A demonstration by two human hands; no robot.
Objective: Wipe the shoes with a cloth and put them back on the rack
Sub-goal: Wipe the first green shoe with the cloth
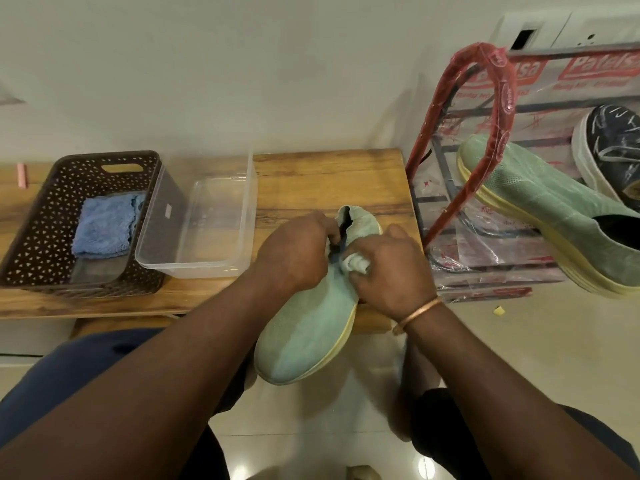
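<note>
A mint-green shoe (308,327) with a pale yellow sole lies toe toward me, over the front edge of the low wooden table (329,174). My left hand (294,251) grips the shoe at its collar. My right hand (388,271) pinches a small pale cloth (355,263) and presses it on the shoe's upper beside the opening. The matching green shoe (540,202) sits on the shoe rack (485,188) at the right, still wrapped in clear and red plastic. A dark sneaker (613,147) stands behind it on the same rack.
A brown perforated basket (45,216) on the table's left holds a folded blue cloth (104,226). A clear plastic tub (204,223) stands next to it. The wall is just behind the table. Tiled floor lies below, with a yellow scrap (498,310).
</note>
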